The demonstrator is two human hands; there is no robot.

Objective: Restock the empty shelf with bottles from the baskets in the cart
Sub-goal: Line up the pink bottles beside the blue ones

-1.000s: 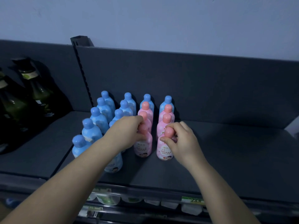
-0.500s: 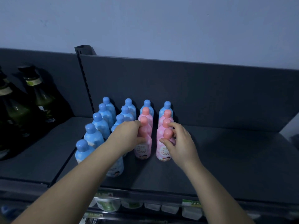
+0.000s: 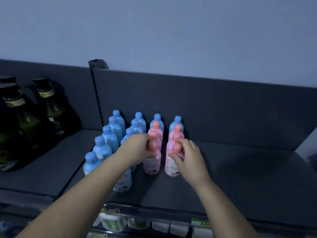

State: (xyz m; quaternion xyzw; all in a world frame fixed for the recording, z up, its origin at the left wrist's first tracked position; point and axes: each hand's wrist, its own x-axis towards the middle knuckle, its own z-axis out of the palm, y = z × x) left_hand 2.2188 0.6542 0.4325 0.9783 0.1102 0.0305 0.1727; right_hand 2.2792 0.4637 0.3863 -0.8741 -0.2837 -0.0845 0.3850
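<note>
So the left hand (image 3: 135,148) pinches the left pink bottle (image 3: 151,164) by its neck, and the right hand (image 3: 190,157) pinches the right pink bottle (image 3: 172,167) near its cap. Both stand at the row fronts on the shelf (image 3: 240,177) (squaring up the rows, I'd guess).

Small bottles (image 3: 109,138) stand in four rows on the shelf (image 3: 240,177). My left hand (image 3: 137,150) holds the third row's front bottle (image 3: 151,166), my right hand (image 3: 190,158) its right-side neighbour (image 3: 172,169). Bigger bottles (image 3: 51,109) stand farther left.
</note>
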